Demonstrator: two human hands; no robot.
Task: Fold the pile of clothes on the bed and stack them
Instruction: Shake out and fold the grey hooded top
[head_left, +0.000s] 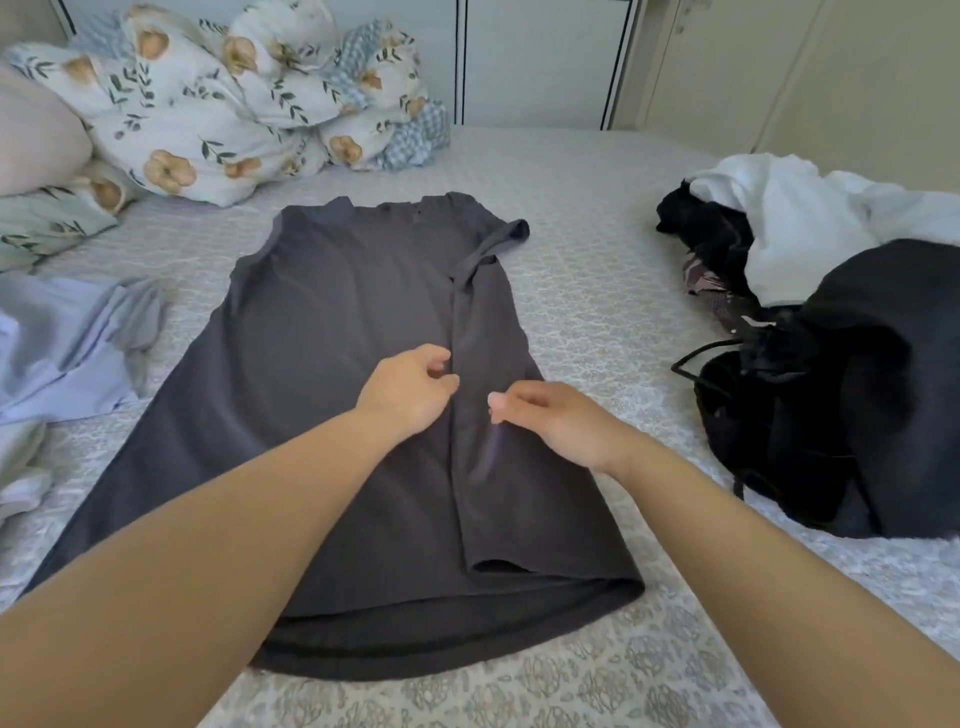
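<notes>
A dark grey T-shirt lies flat on the bed, collar away from me, with its right side and sleeve folded inward along a lengthwise crease. My left hand hovers over the shirt's middle beside that crease, fingers loosely curled and holding nothing. My right hand is just to the right over the folded flap, fingers also loosely curled, with no cloth seen in them. A pile of black and white clothes lies on the right side of the bed.
A pale lavender garment lies crumpled at the left. A floral duvet and a pillow are bunched at the head of the bed. White wardrobe doors stand behind.
</notes>
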